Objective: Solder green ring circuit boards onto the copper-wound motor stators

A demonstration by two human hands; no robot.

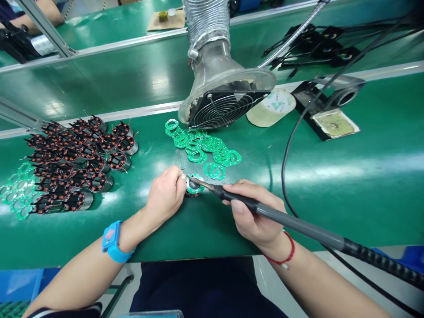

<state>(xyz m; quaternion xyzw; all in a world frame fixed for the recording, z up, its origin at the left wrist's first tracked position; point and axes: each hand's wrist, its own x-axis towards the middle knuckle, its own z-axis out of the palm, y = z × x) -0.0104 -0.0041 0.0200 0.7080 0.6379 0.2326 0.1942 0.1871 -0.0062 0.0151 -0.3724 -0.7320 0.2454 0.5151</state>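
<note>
Head camera: I saw the right hand wrapped round a soldering iron, its tip over a green-topped round part on the bench, between the two hands. The left hand was curled just beside that part, fingers drawn in; what, if anything, they pinched I couldn't tell. Loose green ring boards lay just beyond, and copper-wound cores were grouped off left.
</note>
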